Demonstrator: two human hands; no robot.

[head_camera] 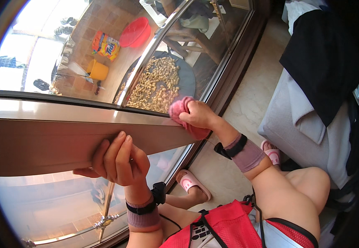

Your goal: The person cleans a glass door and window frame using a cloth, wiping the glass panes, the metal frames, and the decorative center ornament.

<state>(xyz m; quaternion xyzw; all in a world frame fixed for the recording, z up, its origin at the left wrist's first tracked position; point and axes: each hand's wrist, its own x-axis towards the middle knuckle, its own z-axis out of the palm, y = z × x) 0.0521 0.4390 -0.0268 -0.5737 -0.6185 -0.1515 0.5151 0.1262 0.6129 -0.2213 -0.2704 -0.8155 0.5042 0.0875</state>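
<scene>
My right hand (199, 114) grips a bunched pink cloth (182, 111), which lies against the lower end of a brown door frame (154, 136) beside the glass. Part of the cloth hangs over the frame's edge. Further left, my left hand (120, 159) rests against the broad brown face of the same frame with its fingers bent; nothing shows in it. Glass panes (105, 77) with metal strips lie on both sides of the frame. Both wrists wear purple cuffs and black straps.
Through the glass show peanuts (161, 83) on a dark round mat, a red basin (135, 32), a yellow bucket (98, 69), a Tide bag (105, 45) and a wooden chair (192, 40). At right, a grey upholstered seat (278, 114) carries a black cloth (316, 62). My feet wear pink slippers (195, 184).
</scene>
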